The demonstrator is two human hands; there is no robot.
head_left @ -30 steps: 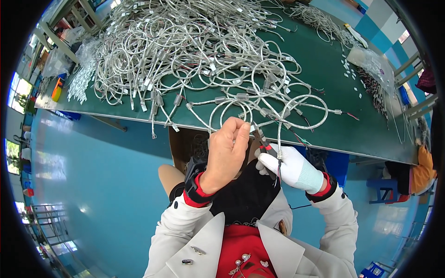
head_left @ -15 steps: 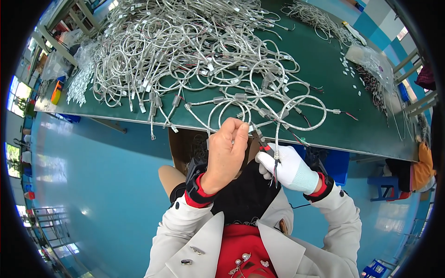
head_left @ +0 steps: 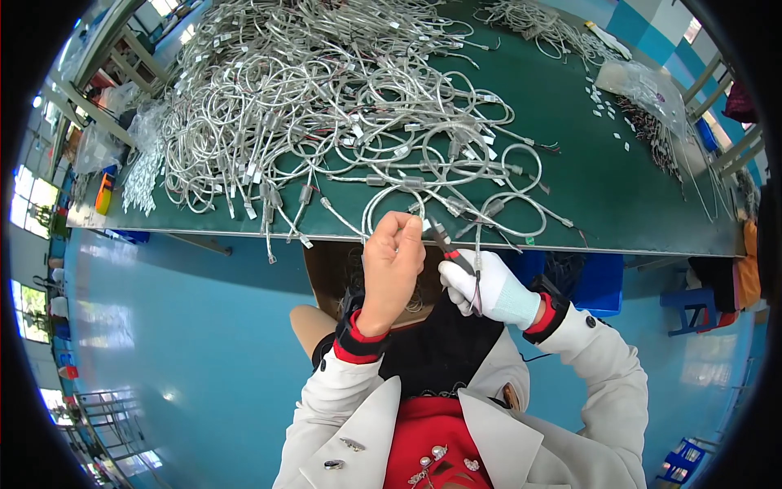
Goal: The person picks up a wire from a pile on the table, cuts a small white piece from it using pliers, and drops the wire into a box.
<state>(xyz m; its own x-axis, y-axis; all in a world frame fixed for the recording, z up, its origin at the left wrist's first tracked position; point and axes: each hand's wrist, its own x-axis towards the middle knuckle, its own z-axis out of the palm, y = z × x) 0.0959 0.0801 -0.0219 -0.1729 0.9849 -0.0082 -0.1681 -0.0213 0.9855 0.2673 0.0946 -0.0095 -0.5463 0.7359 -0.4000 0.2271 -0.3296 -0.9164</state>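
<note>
My bare left hand (head_left: 394,262) is closed at the table's front edge, thumb against the curled fingers, on a silvery clear-jacketed cable (head_left: 349,222) that runs behind it. What sits between the fingertips is mostly hidden. A small white tag (head_left: 426,225) shows beside them. My right hand (head_left: 495,289), in a white glove, wraps round a pair of red-handled pliers (head_left: 456,257). Their dark jaws point up and left toward the left fingertips. Another cable end passes across the gloved fingers, its thin bare-ended wires (head_left: 476,303) hanging down.
A large heap of similar cables (head_left: 285,106) covers the green table (head_left: 562,122). White tags, a plastic bag (head_left: 643,88) and thin wires lie at the right. A yellow-orange cutter (head_left: 104,194) lies far left. Below stand a cardboard box (head_left: 322,269) and a blue bin (head_left: 599,285).
The view has shifted slightly. Both hands stay close together with the same grips, and the pliers' jaws remain near the left fingertips. The cable loops at the right have moved a little.
</note>
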